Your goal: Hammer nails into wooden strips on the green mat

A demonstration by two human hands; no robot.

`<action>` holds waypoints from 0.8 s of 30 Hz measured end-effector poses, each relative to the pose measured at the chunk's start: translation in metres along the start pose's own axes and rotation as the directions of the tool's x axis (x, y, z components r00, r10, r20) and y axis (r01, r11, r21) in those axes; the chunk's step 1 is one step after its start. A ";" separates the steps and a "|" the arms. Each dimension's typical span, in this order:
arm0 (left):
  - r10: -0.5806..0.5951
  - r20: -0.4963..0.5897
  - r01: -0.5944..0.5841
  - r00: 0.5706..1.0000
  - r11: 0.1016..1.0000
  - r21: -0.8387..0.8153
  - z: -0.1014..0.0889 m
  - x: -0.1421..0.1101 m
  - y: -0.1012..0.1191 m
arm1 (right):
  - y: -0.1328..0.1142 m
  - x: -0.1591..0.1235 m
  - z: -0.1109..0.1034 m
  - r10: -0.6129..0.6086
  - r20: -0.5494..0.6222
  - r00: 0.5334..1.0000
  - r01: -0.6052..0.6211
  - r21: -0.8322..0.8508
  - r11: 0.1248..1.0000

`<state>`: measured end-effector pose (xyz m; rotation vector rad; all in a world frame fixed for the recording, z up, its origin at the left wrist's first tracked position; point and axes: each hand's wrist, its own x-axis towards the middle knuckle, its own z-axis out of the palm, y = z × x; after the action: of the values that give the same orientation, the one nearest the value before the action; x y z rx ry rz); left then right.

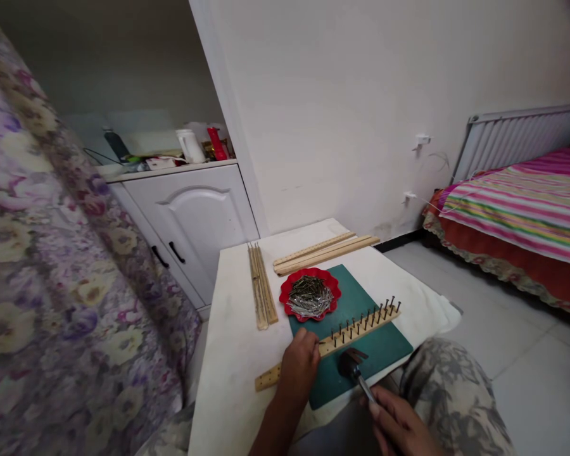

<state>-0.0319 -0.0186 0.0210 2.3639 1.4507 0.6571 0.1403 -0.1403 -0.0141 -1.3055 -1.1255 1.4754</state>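
A claw hammer [349, 364] is gripped by the handle in my right hand [399, 418], its head low over the front of the green mat [384, 348]. Across the mat lies a wooden strip [330, 346] with small holes, and several dark screw-like nails [361, 324] stand upright in its right part. My left hand [303, 358] is closed at the strip, just left of the standing nails, pinching a nail [321, 342] whose end pokes out at the fingertips. Behind that hand sits a red scalloped dish [285, 290] filled with dark and silvery nails [313, 294].
Wooden strips [323, 253] lie at the table's back, and more strips with nails [261, 288] lie left of the dish. A white cloth covers the table [232, 361]. A cabinet [199, 215] and floral curtain [76, 285] flank the left; a bed [527, 202] stands right.
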 end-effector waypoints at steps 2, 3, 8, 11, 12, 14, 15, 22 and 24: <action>-0.003 0.025 0.003 1.000 1.000 0.027 -0.001 0.001 0.001 | 0.000 0.000 -0.001 0.000 0.005 1.000 0.000 -0.003 1.000; -0.002 0.035 0.001 0.999 0.999 0.035 -0.001 0.003 0.002 | 0.000 0.000 -0.001 0.003 0.004 1.000 -0.003 -0.007 1.000; 0.025 0.037 -0.025 0.999 1.000 -0.007 0.000 0.012 0.001 | 0.004 0.001 -0.001 0.021 -0.002 1.000 -0.021 -0.020 1.000; 0.017 0.018 -0.014 1.000 0.991 -0.134 0.002 0.017 0.000 | 0.003 0.001 0.000 0.013 -0.031 0.999 -0.014 -0.019 1.000; 0.005 0.014 -0.002 1.000 0.983 -0.186 0.003 0.017 -0.001 | 0.003 0.001 0.000 0.005 -0.039 0.999 -0.005 -0.018 1.000; -0.028 0.004 0.028 1.000 0.961 -0.275 0.007 0.018 -0.002 | 0.000 0.000 0.001 -0.012 -0.033 0.999 0.011 -0.015 1.000; -0.048 -0.007 0.043 0.999 0.952 -0.304 0.009 0.017 -0.003 | -0.001 0.000 0.001 -0.016 -0.022 1.000 0.016 -0.012 1.000; -0.086 -0.044 0.068 0.995 0.947 -0.313 0.022 0.017 -0.007 | -0.013 -0.005 0.006 -0.041 -0.019 0.999 0.042 0.060 0.997; -0.069 -0.051 0.051 0.996 0.953 -0.298 0.022 0.017 -0.007 | -0.020 -0.005 0.007 -0.051 -0.011 0.999 0.051 0.049 0.997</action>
<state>-0.0191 -0.0005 0.0030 2.0786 1.3361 0.8715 0.1349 -0.1409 0.0065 -1.2398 -1.1016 1.4493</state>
